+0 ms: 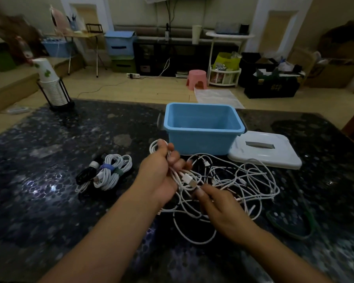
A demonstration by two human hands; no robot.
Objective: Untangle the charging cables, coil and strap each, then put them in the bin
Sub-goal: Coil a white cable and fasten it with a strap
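At the far left of the dark speckled stone-pattern table (49, 152) stands a black wire cup holder (58, 94) carrying a stack of white paper cups with green leaf prints (47, 78); no writing on them can be read. Nearer the middle, three coiled cable bundles (106, 172) lie side by side on the table: a black one with a grey-white strap, then two white ones bound with a blue strap and a green strap. They sit just left of the left hand and apart from it.

The left hand (161, 170) is raised over the table, its fingers curled tight around several loops of a white charging cable (184, 180), with a loop sticking out above the thumb. A white USB plug (189, 179) of that cable lies between the two hands. The right hand (219, 205) pinches the cable just beside the plug with thumb and forefinger.

Under and to the right of both hands spreads the loose tangle of white cables (243, 180), resting on the table. Behind it, touching nothing in the hands, stands the open light-blue plastic bin (202, 144). Its flat white lid with a grey handle (266, 152) lies just right of the bin. A dark green strap loop (290, 227) lies at the right edge. No brand or label is legible anywhere.
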